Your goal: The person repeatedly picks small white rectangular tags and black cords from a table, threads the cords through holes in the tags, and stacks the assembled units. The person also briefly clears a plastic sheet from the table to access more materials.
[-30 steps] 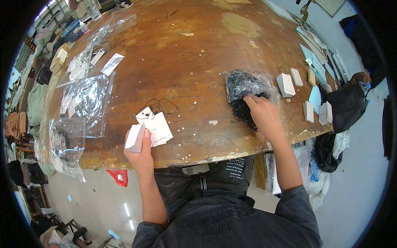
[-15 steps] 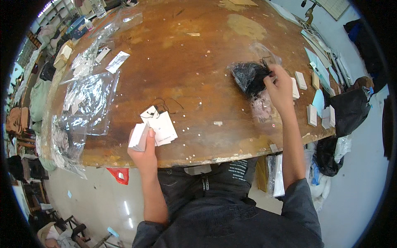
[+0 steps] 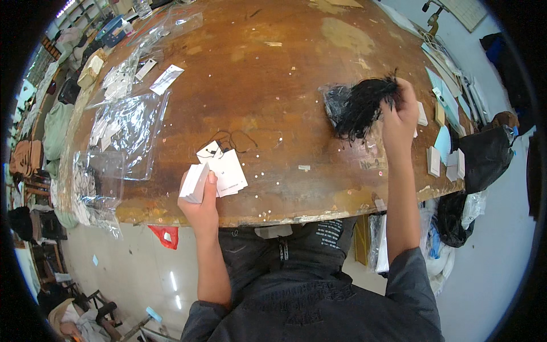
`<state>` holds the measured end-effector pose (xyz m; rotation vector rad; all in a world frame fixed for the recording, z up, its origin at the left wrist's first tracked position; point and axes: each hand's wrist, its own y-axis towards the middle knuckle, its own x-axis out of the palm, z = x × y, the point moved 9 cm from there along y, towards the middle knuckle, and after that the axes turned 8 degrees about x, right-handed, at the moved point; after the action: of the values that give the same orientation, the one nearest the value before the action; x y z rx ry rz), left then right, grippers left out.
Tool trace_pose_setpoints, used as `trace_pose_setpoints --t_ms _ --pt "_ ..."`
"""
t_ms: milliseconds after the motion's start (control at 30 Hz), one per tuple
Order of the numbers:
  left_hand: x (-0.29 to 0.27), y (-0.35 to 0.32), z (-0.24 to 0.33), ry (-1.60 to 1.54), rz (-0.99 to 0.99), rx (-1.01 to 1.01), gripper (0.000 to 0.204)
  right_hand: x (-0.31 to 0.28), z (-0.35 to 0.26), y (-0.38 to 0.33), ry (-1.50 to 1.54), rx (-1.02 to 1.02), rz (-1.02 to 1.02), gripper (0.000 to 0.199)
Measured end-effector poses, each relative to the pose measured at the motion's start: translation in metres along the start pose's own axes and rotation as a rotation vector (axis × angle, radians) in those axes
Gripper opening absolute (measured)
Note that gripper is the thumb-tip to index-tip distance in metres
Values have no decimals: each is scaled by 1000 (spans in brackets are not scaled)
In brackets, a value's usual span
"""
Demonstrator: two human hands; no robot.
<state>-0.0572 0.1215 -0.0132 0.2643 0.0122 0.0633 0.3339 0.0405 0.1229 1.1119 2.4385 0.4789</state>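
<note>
My left hand (image 3: pixel 200 214) grips a thick stack of white cards (image 3: pixel 194 182) at the table's near edge, thumb along its side. Right beside it lie several white hang tags (image 3: pixel 229 172), fanned out, with thin black strings (image 3: pixel 242 140) curling from their top. Over on the right, the fingers of my right hand (image 3: pixel 400 117) are closed on a bunch of black strings (image 3: pixel 364 108), which hangs loosely down to the left. A clear plastic bag (image 3: pixel 333 98) lies under and beside the bunch, partly covered by it.
Clear plastic bags (image 3: pixel 128 139) with white tags spread over the left of the wooden table (image 3: pixel 268 97). Small white card stacks (image 3: pixel 433 161) stand by the right edge, near a black bag (image 3: pixel 484 157). White specks dot the tabletop.
My right hand has moved slightly right, drawing the black strings up out of the plastic bag, so more of the bunch shows. The left hand still holds the card stack.
</note>
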Motion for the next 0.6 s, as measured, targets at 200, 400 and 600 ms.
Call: trace_pose_setpoints --t_ms 200,400,600 --pt "-1 -1 -1 -12 12 1 23 81 -29 -72 -555 -458 -594 31" --pt "-2 -1 -5 -23 16 -8 27 56 8 -90 -476 -235 -538 28" --pt "-1 -1 -6 -29 6 -6 29 47 16 -101 -449 -274 -405 13"
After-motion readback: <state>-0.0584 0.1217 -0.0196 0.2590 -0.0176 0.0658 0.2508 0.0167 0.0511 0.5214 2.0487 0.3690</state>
